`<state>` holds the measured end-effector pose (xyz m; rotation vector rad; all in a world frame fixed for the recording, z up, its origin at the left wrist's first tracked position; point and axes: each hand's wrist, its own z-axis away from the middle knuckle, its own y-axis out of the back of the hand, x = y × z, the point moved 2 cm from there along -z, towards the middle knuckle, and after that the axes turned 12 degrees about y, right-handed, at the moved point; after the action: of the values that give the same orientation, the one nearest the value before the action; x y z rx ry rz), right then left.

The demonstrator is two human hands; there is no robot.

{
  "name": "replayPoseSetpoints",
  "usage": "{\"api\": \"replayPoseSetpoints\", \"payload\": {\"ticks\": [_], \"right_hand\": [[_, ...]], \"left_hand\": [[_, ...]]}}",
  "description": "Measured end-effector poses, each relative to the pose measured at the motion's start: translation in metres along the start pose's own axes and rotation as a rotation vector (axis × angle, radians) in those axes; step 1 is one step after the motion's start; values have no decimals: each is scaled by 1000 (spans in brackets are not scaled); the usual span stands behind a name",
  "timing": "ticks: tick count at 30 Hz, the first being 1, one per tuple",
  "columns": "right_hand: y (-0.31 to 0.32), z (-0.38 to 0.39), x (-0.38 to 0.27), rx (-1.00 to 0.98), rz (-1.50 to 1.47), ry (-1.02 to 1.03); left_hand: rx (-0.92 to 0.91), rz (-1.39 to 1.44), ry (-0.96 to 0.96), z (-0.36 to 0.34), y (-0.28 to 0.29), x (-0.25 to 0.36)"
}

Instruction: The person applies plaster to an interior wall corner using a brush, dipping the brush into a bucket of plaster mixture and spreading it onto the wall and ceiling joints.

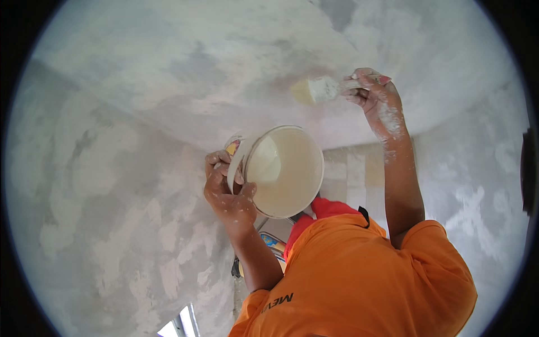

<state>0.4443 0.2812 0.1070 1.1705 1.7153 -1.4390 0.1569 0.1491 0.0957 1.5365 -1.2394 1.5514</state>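
In my left hand (227, 194) I grip a white plastic bucket (240, 163) by its rim, the thumb over the edge and the fingers on the outside. The bucket is tipped so its inside shows, with pale creamy liquid in it. My right hand (373, 98), spattered white up the forearm, is closed round the handle of a paintbrush (325, 90). Its pale bristles point left, up and to the right of the bucket, in front of the wall (252, 67). Whether the bristles touch the wall I cannot tell.
Patchy grey and white plastered walls (106, 213) stand on both sides and ahead. Tiled floor (353, 174) shows beyond the bucket. Below my left arm lie blue and yellow items (272, 242), partly hidden. A bright window-like opening (182, 323) is at the lower left.
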Motion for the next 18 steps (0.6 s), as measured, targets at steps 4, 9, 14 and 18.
{"api": "replayPoseSetpoints", "payload": {"ticks": [4, 9, 14, 18], "right_hand": [[25, 40, -17, 129, -171, 23], [-38, 101, -51, 121, -10, 190], [-114, 163, -70, -173, 479, 273], [-121, 146, -25, -614, 932, 407]], "left_hand": [[31, 82, 138, -8, 9, -6], [-140, 89, 174, -6, 41, 9], [-309, 73, 104, -6, 54, 46], [-303, 83, 138, -14, 42, 30]]}}
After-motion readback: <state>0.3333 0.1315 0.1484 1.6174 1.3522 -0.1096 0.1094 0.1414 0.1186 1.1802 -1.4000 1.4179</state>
